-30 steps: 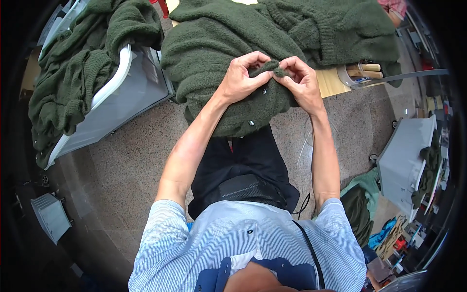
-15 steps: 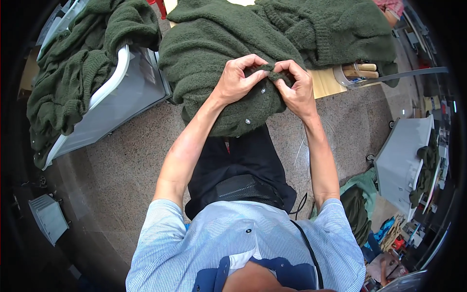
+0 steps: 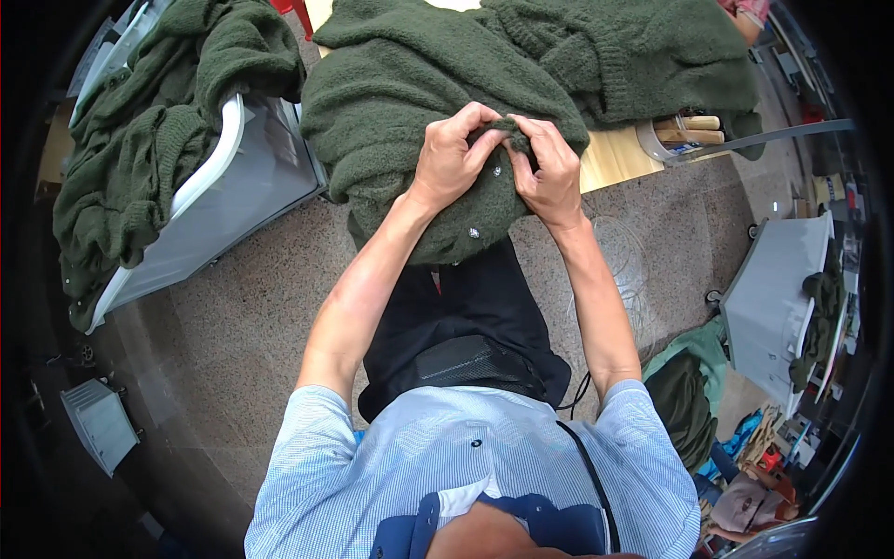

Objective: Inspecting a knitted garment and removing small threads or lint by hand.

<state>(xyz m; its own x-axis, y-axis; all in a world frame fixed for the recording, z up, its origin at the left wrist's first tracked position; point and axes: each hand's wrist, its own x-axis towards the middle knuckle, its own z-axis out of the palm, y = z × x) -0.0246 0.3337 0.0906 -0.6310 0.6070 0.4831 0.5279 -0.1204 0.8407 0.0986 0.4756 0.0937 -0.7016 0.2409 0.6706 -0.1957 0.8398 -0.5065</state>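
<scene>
A dark green fuzzy knit cardigan [image 3: 391,112] lies bunched over the table edge and hangs down in front of my legs. My left hand [image 3: 453,163] pinches its edge between thumb and fingers. Close beside it, my right hand [image 3: 547,175] is closed on the same edge, and the fingertips of both hands nearly meet. Below them, a shiny button [image 3: 497,171] shows on the knit, and another sparkling button [image 3: 474,233] sits lower down. Whatever lies between the fingertips is hidden by the fingers and folded knit.
More green knitwear [image 3: 652,65] covers the table [image 3: 619,160] to the right, beside a holder of wooden-handled tools [image 3: 689,130]. Left stands a grey wheeled bin [image 3: 251,168] draped with green knits [image 3: 140,158]. Another grey bin [image 3: 768,303] is at right, near cloth on the floor [image 3: 684,401].
My right hand has moved slightly left and its fingers have straightened and closed in toward the left hand. My left hand still pinches the cardigan's edge.
</scene>
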